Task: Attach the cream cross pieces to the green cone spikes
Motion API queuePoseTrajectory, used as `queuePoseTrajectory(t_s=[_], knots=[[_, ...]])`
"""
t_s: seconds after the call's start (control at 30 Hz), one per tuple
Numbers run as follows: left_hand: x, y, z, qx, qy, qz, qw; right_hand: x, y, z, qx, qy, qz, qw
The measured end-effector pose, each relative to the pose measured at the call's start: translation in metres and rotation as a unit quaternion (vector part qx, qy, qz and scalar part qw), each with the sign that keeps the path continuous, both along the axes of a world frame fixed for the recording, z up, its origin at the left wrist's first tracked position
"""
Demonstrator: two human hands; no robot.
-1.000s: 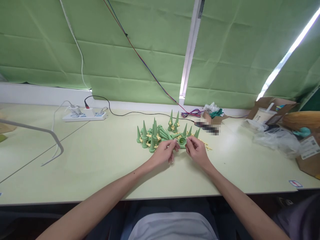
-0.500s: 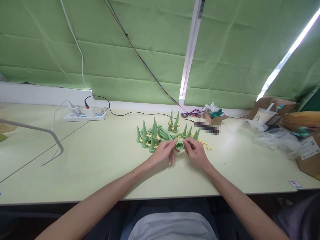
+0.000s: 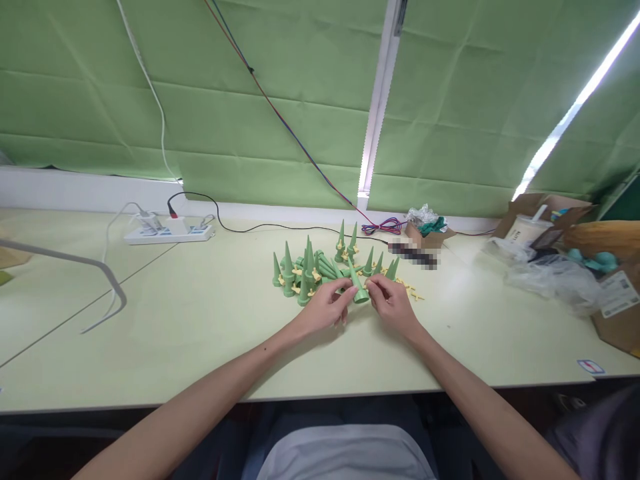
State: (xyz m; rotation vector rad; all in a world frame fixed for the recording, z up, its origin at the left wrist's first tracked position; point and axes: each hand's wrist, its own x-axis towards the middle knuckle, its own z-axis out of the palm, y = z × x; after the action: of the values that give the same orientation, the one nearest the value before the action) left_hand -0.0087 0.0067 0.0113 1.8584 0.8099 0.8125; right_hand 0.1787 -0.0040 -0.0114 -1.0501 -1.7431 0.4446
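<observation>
My left hand (image 3: 327,305) grips a green plastic watering spike (image 3: 359,292) between thumb and fingers. The spike is tilted, its wide end toward me and its pointed end toward the pile. Close by on the right, my right hand (image 3: 393,303) is closed in a pinch at the spike's wide end; what its fingertips hold is too small to make out. Behind my hands lies a pile of loose green spikes (image 3: 326,267). Several spikes with yellow valves (image 3: 289,273) stand upright left of the pile, and two more (image 3: 353,245) stand behind it.
Small yellow valves (image 3: 413,292) lie scattered right of the pile. A white power strip (image 3: 193,233) sits at the back left, with a black cable running along the table (image 3: 200,333). A grey bent rod (image 3: 113,283) reaches in from the left. Cardboard boxes and plastic bags (image 3: 555,283) crowd the right end.
The spike in my left hand has turned: its open round end faced me before, and now its side shows with the tip pointing away. My right hand has barely moved.
</observation>
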Motion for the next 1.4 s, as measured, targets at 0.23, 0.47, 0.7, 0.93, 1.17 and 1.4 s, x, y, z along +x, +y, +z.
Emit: queuePoseTrajectory(t_s=[0.23,0.47,0.7,0.93,1.17,1.4], knots=[[0.0014,-0.0011,0.0012,0.06,0.006,0.024,0.998,0.0006,-0.0004,0.0009,0.006,-0.011,-0.009,1.0],[0.0019,0.0012,-0.0025,0.155,0.027,0.053,0.986,0.0009,-0.0003,0.0021,0.009,-0.021,-0.012,1.0],[-0.0002,0.0018,-0.0037,0.22,0.053,0.043,0.973,0.0018,0.0009,0.0005,0.006,-0.027,-0.005,1.0],[-0.001,0.0031,-0.0055,0.245,0.06,0.052,0.966,0.0022,0.0023,-0.0008,0.012,-0.038,-0.002,0.999],[-0.0026,0.0043,-0.0051,0.293,0.077,0.048,0.952,0.0007,0.0021,-0.0012,-0.01,-0.017,0.004,1.0],[-0.0033,0.0052,-0.0044,0.338,0.086,0.045,0.936,-0.0008,0.0,0.0008,-0.041,0.026,0.031,0.998]])
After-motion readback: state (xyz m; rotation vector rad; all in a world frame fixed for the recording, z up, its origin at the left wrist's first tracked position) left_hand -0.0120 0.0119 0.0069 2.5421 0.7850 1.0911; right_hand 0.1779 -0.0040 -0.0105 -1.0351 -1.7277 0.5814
